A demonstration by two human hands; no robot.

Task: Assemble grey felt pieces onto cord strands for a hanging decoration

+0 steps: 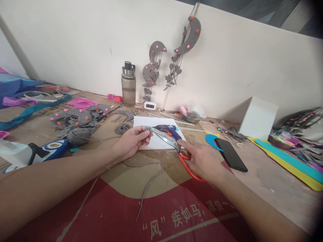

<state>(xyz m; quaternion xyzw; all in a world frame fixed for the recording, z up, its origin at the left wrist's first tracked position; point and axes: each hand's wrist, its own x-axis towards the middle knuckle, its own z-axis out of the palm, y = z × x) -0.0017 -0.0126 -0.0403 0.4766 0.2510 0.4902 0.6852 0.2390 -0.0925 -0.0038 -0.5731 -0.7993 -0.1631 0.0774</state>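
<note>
My left hand [133,141] pinches a small grey felt-like piece [148,129], its exact shape partly hidden by the fingers. Red-handled scissors [186,164] are in my right hand [202,158], their blades pointing left with the tips close to the grey piece; whether they touch it I cannot tell. Grey cord [153,178] trails over the cardboard below my left hand. Just behind both hands, a blue glue gun [171,130] lies on a white sheet [141,121].
Grey crescents with coloured dots [78,117] and a ball of grey yarn [78,134] lie at left. A water bottle [128,85] and small clock [150,105] stand at the back. At right are a black phone [231,154] and coloured sheets [290,161]. Crescent ornaments [189,37] hang on the wall.
</note>
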